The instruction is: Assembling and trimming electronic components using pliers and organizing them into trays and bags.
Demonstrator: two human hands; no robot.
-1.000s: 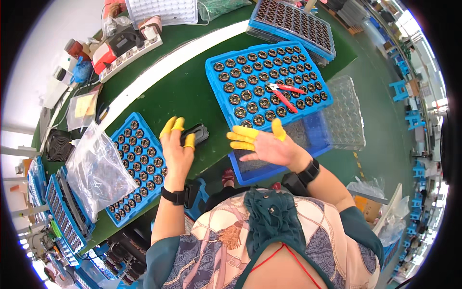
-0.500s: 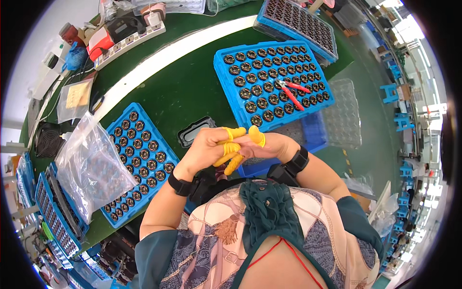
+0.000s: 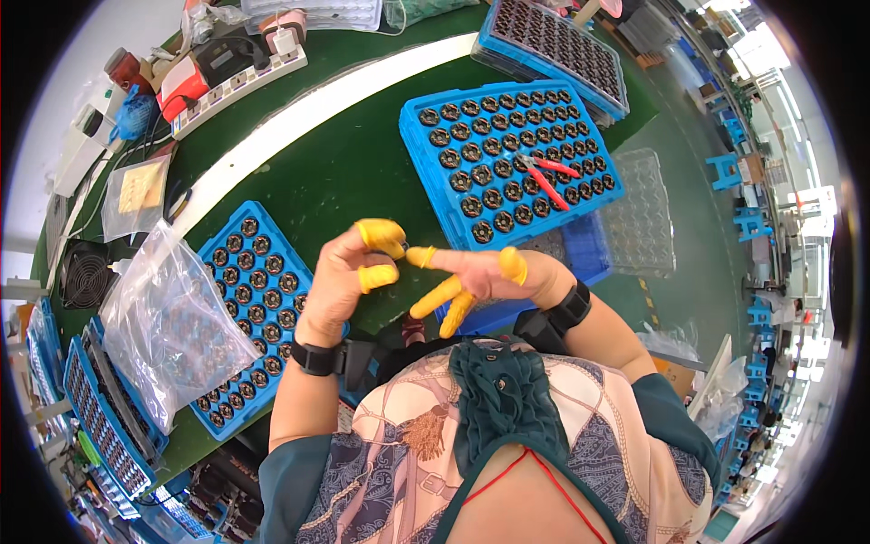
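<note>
Yellow finger covers sit on fingers of both hands. My left hand [image 3: 343,272] is curled above the green table, and a tiny dark bit, too small to name, shows at its fingertips. Just to its right is my right hand [image 3: 494,275], fingers stretched and spread; its forefinger points at the left fingertips, nearly touching them. Beyond the right hand lies a blue tray [image 3: 410,121] holding rows of round dark parts with copper-coloured detail. Red-handled cutters [image 3: 551,181] rest on those parts. A second blue tray [image 3: 256,210] of similar parts is left of my left hand.
A clear plastic bag [image 3: 172,326] covers part of the left tray. Stacked trays [image 3: 553,56] stand at the far right of the table. A blue bin [image 3: 587,247] is below the near tray, beside a clear moulded tray [image 3: 643,213]. A power strip [image 3: 240,91] lies at the back left.
My hands have separated from their clasp; the left moved left and curled, the right spread its fingers. The small black-rimmed dish beyond my left hand no longer shows.
</note>
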